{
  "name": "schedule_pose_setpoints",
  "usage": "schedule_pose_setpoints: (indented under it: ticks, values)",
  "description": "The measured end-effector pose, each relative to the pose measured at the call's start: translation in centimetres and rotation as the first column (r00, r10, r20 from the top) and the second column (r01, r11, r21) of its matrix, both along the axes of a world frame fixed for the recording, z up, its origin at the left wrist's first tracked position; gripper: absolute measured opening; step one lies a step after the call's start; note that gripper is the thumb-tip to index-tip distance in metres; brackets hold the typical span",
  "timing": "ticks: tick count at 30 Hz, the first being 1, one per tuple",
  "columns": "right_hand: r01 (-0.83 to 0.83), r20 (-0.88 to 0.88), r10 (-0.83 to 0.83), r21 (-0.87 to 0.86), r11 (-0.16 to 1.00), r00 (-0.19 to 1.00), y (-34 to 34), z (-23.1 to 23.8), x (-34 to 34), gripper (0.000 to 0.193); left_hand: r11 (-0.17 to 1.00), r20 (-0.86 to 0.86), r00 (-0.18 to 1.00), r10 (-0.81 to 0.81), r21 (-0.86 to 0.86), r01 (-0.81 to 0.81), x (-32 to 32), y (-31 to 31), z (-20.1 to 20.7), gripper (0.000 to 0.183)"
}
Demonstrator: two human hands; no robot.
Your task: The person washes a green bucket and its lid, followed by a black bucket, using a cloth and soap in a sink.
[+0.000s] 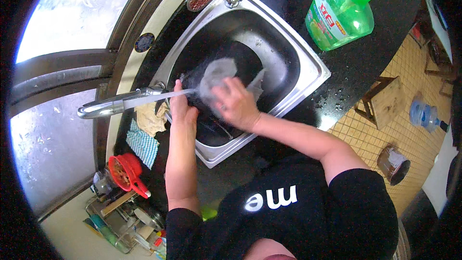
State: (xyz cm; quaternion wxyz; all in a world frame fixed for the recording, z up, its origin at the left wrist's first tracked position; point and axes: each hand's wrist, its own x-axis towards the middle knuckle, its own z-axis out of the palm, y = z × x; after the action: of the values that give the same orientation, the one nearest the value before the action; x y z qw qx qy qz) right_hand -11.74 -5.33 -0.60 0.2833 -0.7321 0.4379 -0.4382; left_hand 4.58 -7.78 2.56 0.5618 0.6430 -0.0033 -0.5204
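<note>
Inside the steel sink lies a dark, round pan, its edge hard to tell from the shadowed basin. My right hand, smeared by motion, presses a greyish-white cloth against the pan's inside. Part of the cloth sticks out to the right beyond my fingers. My left hand grips the pan at its left side, by the basin's edge; most of its fingers are hidden. From the curved chrome faucet, a stream of water crosses over my left hand to the cloth and splashes there.
A green pump bottle stands on the black counter right of the sink, near water drops. A beige rag, a checked blue cloth and a red strainer lie at the left. Beyond the counter are a wooden stool and a blue water jug.
</note>
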Motion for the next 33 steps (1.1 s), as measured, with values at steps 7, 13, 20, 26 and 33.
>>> schedule_pose_setpoints:
  ticks: [7,13,20,26,33]
  values:
    - [0.459,-0.161,-0.435,0.44,0.772,0.886,-4.5,-9.2,-1.9,0.031,0.975,0.106,0.975,0.196,0.084,-0.205,1.3,-0.7,0.5,0.04]
    - [0.093,0.161,-0.2,0.506,0.858,0.966,3.0,-2.6,0.1,0.029,0.973,0.045,0.976,0.213,0.079,-0.216,3.3,-1.1,-0.4,0.045]
    - [-0.107,0.259,0.0,0.399,0.91,0.966,2.5,-0.9,-2.9,0.027,0.997,0.155,0.985,-0.072,-0.03,0.077,-2.4,-3.6,0.3,0.031]
    - [-0.21,0.548,-0.227,0.622,0.755,0.805,-1.9,-3.1,-5.9,0.025,0.794,0.863,0.227,-0.452,0.273,0.543,-5.2,-1.6,1.2,0.024]
    - [0.086,0.186,-0.217,0.538,0.839,0.958,-5.6,-4.8,-8.9,0.029,0.466,0.645,-0.144,-0.751,0.672,0.575,-6.6,2.2,4.0,0.034]
